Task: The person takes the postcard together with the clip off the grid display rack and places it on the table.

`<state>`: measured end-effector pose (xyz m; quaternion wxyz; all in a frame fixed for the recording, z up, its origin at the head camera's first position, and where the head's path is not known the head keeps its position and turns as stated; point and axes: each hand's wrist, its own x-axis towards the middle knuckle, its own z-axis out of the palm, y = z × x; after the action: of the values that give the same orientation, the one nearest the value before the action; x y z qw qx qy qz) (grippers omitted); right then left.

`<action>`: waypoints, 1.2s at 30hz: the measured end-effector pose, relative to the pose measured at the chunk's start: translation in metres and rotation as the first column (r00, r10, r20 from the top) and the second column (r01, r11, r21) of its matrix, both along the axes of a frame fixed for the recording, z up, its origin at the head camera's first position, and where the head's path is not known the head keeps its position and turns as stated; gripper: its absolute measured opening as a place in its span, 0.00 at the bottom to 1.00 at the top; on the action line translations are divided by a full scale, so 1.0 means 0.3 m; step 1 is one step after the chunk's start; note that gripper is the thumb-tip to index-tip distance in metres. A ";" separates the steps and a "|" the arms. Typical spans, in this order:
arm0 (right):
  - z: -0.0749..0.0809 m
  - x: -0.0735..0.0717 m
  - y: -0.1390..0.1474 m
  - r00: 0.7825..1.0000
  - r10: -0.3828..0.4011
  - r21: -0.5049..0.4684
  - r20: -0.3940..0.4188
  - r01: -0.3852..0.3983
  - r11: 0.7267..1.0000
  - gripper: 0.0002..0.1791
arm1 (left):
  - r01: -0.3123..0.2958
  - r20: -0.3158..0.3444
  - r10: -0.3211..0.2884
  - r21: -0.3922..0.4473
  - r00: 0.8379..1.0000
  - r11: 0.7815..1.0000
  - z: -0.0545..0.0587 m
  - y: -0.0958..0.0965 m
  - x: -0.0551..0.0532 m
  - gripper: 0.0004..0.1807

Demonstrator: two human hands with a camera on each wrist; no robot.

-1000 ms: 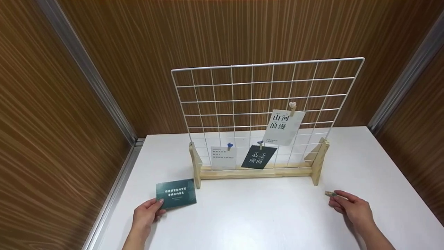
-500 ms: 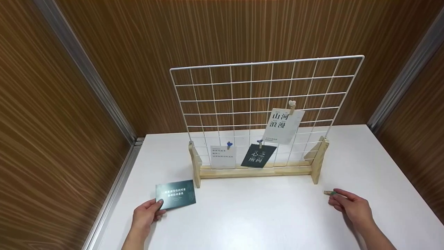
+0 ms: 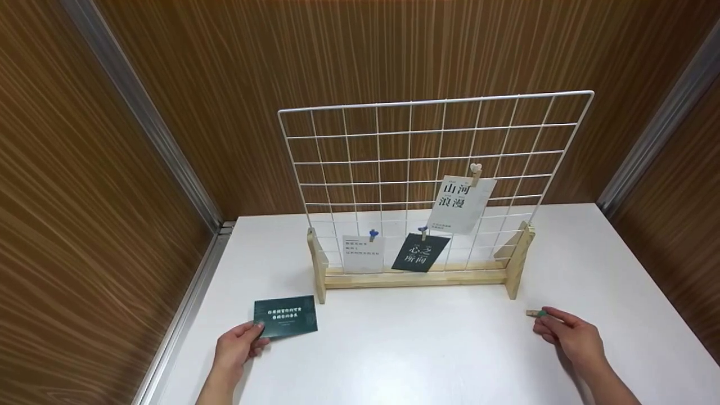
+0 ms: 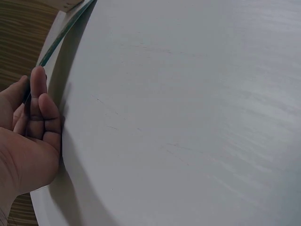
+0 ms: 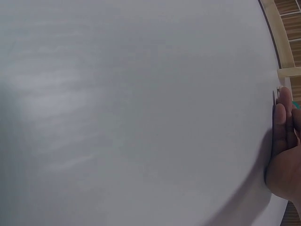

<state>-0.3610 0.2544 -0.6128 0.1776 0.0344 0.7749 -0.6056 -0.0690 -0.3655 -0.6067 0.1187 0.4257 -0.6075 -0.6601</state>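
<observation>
My left hand (image 3: 236,346) pinches a dark green card (image 3: 287,316) with white writing by its lower left corner, thumb on top. Seen from the left wrist, the card (image 4: 66,33) shows as a thin green edge beyond the fingertips. Over on the right side, my right hand (image 3: 571,334) holds a small wooden clothespin (image 3: 532,313) with a green ornament between thumb and fingers, its wooden end pointing left. In the right wrist view the right hand (image 5: 283,150) is at the edge, hiding most of the clothespin.
A white wire grid (image 3: 394,146) stands upright in a wooden base (image 3: 416,280) on the white table (image 3: 416,343). Clothespins hold a large white card (image 3: 462,211), a small white card (image 3: 363,261) and a black card (image 3: 419,253) on it. Wood-grain panels surround the table.
The green card has tipped slightly, its top edge lower and its glare changed. The clothespin has turned a little in my right fingers. Both hands stay almost in place.
</observation>
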 end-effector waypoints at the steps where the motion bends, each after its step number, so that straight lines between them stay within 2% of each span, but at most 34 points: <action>1: 0.000 0.001 -0.001 1.000 0.003 0.007 -0.005 -0.003 1.000 0.28 | -0.001 0.005 0.001 0.001 1.000 1.000 0.000 0.000 0.000 0.26; 6: 0.003 0.003 -0.002 1.000 0.014 0.015 -0.013 -0.013 1.000 0.29 | 0.003 0.023 -0.003 0.007 1.000 1.000 0.008 -0.004 0.002 0.30; 12: 0.007 -0.001 0.003 1.000 0.005 0.003 0.005 -0.005 1.000 0.31 | 0.051 0.060 -0.050 -0.016 0.997 0.999 0.025 -0.007 0.008 0.34; 16: 0.001 0.001 0.001 1.000 0.000 0.005 0.005 0.000 1.000 0.31 | 0.083 0.078 -0.079 -0.050 0.994 0.995 0.041 -0.014 0.023 0.34; 21: -0.003 0.006 0.001 1.000 -0.004 0.017 -0.002 0.004 1.000 0.31 | 0.093 0.108 -0.085 -0.074 0.991 0.993 0.059 -0.022 0.035 0.32; 31: -0.002 0.003 -0.003 1.000 -0.011 0.016 -0.008 0.011 1.000 0.31 | 0.148 0.170 -0.124 -0.139 0.978 0.979 0.094 -0.038 0.059 0.32; 36: 0.001 0.004 -0.003 1.000 -0.015 -0.003 0.003 0.015 1.000 0.31 | 0.204 0.210 -0.166 -0.172 0.963 0.964 0.111 -0.042 0.062 0.33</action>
<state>-0.3598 0.2535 -0.6125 0.1743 0.0410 0.7734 -0.6081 -0.0504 -0.3782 -0.5734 0.0371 0.4155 -0.7143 -0.5620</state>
